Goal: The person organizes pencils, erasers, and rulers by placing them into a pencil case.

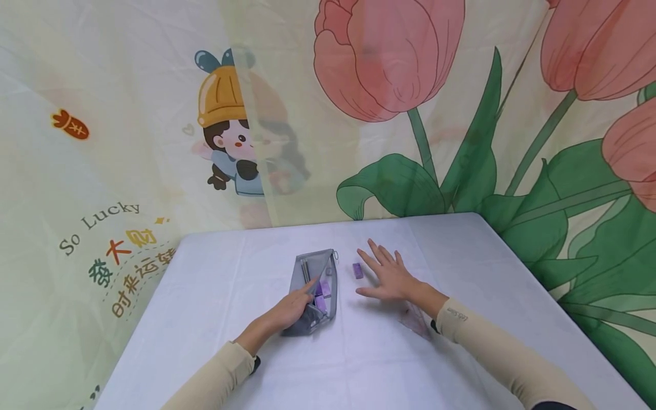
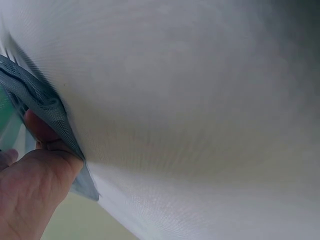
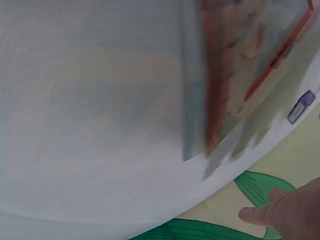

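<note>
A grey mesh zip pouch point(image 1: 333, 285) lies on the white-covered table point(image 1: 379, 364), its side pulled open. My left hand point(image 1: 291, 310) grips the pouch's edge, its index finger stretched across the opening. In the left wrist view the thumb of that hand point(image 2: 42, 175) hooks the pouch's mesh edge point(image 2: 55, 110). Several purple blocks point(image 1: 321, 303) and thin dark sticks point(image 1: 306, 271) show inside. With fingers spread, my right hand point(image 1: 389, 276) hovers over the table, holding nothing. Left of its fingertips lies a small purple block point(image 1: 357, 270) with a pale label.
Below my right forearm lies a clear flat packet point(image 1: 414, 320) with reddish print; the right wrist view shows this packet point(image 3: 235, 65) large and blurred. A printed cloth backdrop point(image 1: 287, 188) with tulips hangs right behind the table's far edge.
</note>
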`<state>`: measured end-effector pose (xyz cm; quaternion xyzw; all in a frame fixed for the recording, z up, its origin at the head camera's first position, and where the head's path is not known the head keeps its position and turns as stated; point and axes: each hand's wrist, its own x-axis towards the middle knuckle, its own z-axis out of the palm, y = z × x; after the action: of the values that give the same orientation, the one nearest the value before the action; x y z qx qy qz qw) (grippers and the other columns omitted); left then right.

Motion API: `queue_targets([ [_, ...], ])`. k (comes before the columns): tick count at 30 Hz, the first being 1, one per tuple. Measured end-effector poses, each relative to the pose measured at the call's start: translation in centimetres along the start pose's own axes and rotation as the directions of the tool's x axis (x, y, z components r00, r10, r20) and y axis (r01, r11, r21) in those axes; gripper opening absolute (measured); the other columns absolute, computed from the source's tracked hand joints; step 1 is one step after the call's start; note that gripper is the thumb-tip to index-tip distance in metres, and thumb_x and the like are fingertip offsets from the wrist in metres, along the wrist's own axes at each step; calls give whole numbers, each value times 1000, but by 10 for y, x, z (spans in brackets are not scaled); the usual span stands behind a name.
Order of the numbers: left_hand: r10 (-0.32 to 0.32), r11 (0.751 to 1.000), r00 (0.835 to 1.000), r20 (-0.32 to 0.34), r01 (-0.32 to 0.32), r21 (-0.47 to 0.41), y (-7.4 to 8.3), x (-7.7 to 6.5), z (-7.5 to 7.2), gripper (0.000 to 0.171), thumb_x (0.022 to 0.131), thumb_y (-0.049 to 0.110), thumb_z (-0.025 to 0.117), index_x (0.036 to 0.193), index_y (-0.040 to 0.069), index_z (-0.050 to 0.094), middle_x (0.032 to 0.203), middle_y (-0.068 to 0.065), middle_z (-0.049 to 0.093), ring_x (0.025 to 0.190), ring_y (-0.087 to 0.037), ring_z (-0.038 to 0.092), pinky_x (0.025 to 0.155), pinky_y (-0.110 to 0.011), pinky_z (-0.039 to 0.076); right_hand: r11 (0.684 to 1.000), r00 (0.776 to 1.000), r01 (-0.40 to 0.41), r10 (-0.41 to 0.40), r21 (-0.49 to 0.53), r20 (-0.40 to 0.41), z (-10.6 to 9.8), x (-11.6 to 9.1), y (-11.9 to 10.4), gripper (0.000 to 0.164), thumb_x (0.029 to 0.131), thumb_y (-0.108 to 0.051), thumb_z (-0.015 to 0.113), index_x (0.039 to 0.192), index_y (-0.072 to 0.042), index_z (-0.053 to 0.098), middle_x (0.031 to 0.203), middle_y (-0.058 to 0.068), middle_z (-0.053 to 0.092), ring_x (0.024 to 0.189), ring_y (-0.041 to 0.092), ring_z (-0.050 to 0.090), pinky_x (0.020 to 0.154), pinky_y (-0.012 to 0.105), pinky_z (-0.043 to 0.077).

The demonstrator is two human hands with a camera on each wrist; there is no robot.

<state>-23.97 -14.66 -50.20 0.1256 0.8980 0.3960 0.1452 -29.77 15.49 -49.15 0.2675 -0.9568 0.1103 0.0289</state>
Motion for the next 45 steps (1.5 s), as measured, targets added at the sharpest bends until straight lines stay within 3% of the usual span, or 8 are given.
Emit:
queue_targets([
  [9, 12, 1000, 1000, 13, -12, -19, -2, -1, 0, 59, 103, 21, 32, 160, 26, 16, 164, -10, 23, 148, -40, 26, 119, -59, 21, 998, 999, -47, 46, 44, 8, 2, 3, 18, 108, 76, -77, 61, 160, -25, 18, 167, 14, 5, 148, 47, 21, 110, 78, 13],
  [21, 17, 999, 1000, 27, -16, -37, -1, -2, 0, 60, 103, 20, 32, 160, 27, 14, 164, -13, 21, 149, -39, 24, 120, -58, 20, 996, 998, -46, 44, 71, 39, 9, 8, 27, 114, 72, -77, 66, 160, -26, 15, 168, 13, 4, 148, 45, 23, 112, 77, 11],
  [30, 5, 999, 999, 38, -3, -49, -2, 0, 0, 61, 103, 21, 32, 160, 30, 12, 164, -14, 20, 149, -37, 27, 119, -59, 23, 995, 997, -43, 37, 89, 65, 6, 13, 24, 114, 73, -74, 69, 160, -21, 18, 167, 14, 8, 147, 43, 28, 112, 76, 13],
  [36, 15, 999, 999, 37, -14, -46, -1, 0, 0, 61, 102, 21, 31, 160, 29, 13, 164, -13, 20, 149, -38, 25, 120, -59, 22, 994, 996, -14, 4, 112, 90, 8, 19, 23, 110, 75, -67, 72, 158, -13, 23, 165, 14, 18, 148, 37, 29, 115, 70, 18],
  [41, 23, 999, 999, 30, -21, -39, -1, 0, 0, 60, 103, 22, 32, 160, 29, 15, 165, -10, 20, 150, -38, 22, 120, -58, 19, 984, 996, 46, -59, 174, 71, 11, 23, 20, 102, 77, -57, 77, 153, -3, 34, 158, 16, 36, 145, 34, 35, 118, 58, 27],
  [45, 20, 999, 999, 34, -18, -42, 0, -1, 0, 60, 102, 22, 32, 160, 30, 15, 165, -8, 19, 150, -37, 21, 121, -58, 18, 978, 996, 35, -52, 206, 77, 11, 25, 16, 94, 77, -52, 79, 149, -5, 42, 151, 13, 47, 141, 34, 43, 115, 56, 31],
])
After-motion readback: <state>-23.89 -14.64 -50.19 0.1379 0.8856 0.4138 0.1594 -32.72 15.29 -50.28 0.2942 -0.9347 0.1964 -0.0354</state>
